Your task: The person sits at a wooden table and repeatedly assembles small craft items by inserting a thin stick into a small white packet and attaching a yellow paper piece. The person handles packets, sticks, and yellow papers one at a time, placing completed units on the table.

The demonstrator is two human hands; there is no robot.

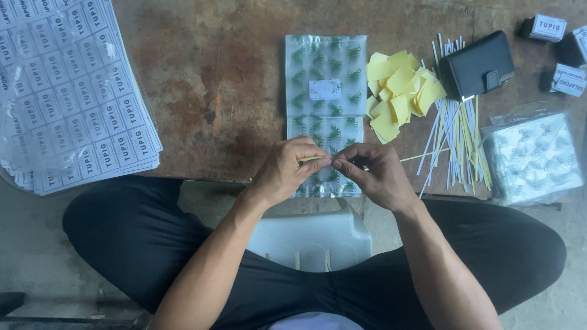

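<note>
Over the near edge of a worn brown table [202,73], the left hand [284,171] and right hand [373,174] meet, fingertips pinched together on a thin yellow strip [422,156]; beneath them lies a patterned plastic sleeve [326,73]; yellow paper squares [400,91] and loose strips [458,146] sit just right.

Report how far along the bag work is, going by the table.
Done: one printed bag lies flat with a label on it. In hand: left hand and right hand pinch a yellow strip over it. Left: loose strips, yellow paper squares, packed bags, label sheets.
</note>
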